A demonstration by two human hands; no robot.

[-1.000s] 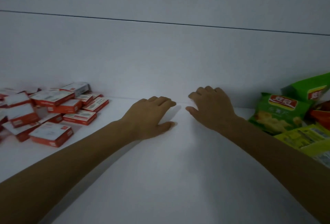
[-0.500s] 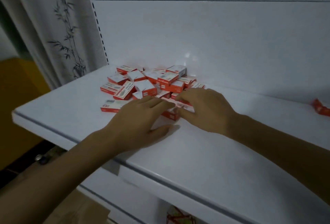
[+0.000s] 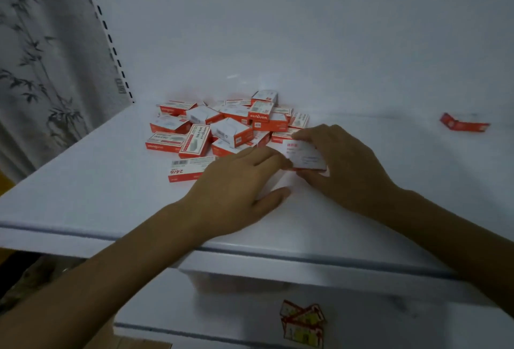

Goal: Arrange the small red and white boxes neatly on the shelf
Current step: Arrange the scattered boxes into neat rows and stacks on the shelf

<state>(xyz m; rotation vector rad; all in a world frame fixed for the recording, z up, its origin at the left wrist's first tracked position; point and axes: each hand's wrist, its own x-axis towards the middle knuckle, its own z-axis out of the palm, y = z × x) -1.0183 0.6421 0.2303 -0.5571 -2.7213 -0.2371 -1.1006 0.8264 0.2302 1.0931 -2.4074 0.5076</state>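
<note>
On your left you've got a grey curtain (image 3: 41, 56) with a bamboo print, and down below there's some red-and-yellow packets (image 3: 303, 326).

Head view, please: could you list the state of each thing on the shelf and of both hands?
pile of boxes: jumbled, several tilted, not yet arranged.
24/6 box: lying flat in front of the pile.
held box: gripped, white face up.
right hand: grips the held box.
left hand: fingers straight, tips by the held box.
red packet: lying alone, far right.

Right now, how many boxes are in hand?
1: the box gripped by the right hand, at the near right edge of the heap, the left hand beside it. Palms may hide others.
</note>
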